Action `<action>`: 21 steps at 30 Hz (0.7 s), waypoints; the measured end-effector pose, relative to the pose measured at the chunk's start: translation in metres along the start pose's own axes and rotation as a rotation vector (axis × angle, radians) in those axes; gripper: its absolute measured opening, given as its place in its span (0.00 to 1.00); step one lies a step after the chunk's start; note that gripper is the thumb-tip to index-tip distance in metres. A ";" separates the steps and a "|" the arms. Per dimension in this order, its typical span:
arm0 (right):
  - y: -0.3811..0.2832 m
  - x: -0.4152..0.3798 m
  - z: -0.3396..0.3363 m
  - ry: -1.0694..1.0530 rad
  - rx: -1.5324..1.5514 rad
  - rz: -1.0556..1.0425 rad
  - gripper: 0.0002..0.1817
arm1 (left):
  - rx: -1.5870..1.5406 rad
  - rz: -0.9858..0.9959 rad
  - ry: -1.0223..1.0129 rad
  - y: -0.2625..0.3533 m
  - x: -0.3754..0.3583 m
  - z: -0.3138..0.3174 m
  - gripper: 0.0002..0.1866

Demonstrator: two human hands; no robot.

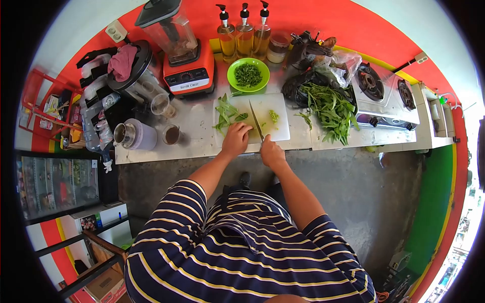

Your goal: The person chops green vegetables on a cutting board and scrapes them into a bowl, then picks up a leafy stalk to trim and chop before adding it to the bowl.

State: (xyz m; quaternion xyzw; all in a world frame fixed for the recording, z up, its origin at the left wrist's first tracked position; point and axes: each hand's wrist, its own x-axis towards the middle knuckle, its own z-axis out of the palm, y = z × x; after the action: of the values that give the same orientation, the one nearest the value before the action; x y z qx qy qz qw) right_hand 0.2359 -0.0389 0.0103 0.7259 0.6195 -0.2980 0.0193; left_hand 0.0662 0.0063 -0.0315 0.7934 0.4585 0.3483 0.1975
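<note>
My right hand [273, 153] is closed around the handle of a knife [255, 119], whose blade points away from me over the white cutting board [281, 126]. Just left of the blade, my left hand [236, 138] rests on the board with its fingers bent over green stems. Leafy greens [226, 112] lie on the board's left part, beyond that hand. Small chopped green pieces [274, 116] are to the right of the blade. Behind the board stands a green bowl [265, 74] with chopped greens [247, 75] in it.
A red blender [188, 73], a glass of dark liquid [172, 135] and a lilac container [142, 135] stand left. Pump bottles [244, 40] line the wall. Uncut greens [331, 108] spill from a black bag on the right, beside a gas stove [386, 121].
</note>
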 end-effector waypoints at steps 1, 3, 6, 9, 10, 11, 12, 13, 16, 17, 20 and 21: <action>0.006 -0.001 -0.001 -0.004 0.007 0.012 0.13 | 0.014 0.003 0.014 0.001 0.000 0.000 0.13; 0.018 -0.003 -0.004 -0.008 0.009 0.015 0.13 | 0.033 0.003 0.037 0.006 0.000 0.001 0.12; 0.029 -0.001 -0.010 -0.006 -0.013 -0.029 0.14 | 0.060 -0.051 0.028 0.012 0.004 -0.001 0.11; 0.042 0.006 -0.019 0.015 -0.013 -0.037 0.15 | 0.031 -0.194 -0.061 0.019 0.012 -0.002 0.11; 0.047 0.009 -0.021 0.016 -0.006 -0.036 0.16 | 0.046 -0.192 -0.053 0.021 0.019 -0.005 0.11; 0.052 0.013 -0.023 0.013 -0.001 -0.037 0.16 | 0.037 -0.275 -0.133 0.024 0.026 -0.007 0.11; 0.056 0.015 -0.025 0.005 0.001 -0.053 0.16 | 0.026 -0.366 -0.215 0.027 0.027 -0.006 0.11; 0.059 0.017 -0.025 0.014 0.031 -0.066 0.17 | 0.038 -0.381 -0.209 0.032 0.027 -0.004 0.11; 0.062 0.019 -0.036 0.002 0.078 -0.136 0.17 | 0.060 -0.377 -0.199 0.040 0.031 0.009 0.12; 0.060 0.017 -0.043 -0.008 0.090 -0.172 0.17 | 0.096 -0.341 -0.199 0.044 0.031 0.013 0.13; 0.056 0.014 -0.052 0.011 0.138 -0.232 0.17 | 0.149 -0.322 -0.227 0.057 0.035 0.019 0.14; 0.057 0.014 -0.051 0.008 0.137 -0.228 0.17 | 0.183 -0.330 -0.213 0.062 0.037 0.021 0.13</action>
State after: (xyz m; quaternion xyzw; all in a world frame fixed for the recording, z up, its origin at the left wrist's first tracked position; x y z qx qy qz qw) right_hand 0.3098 -0.0193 0.0259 0.6517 0.6762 -0.3371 -0.0666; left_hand 0.1305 0.0073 0.0077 0.7544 0.5886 0.1823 0.2264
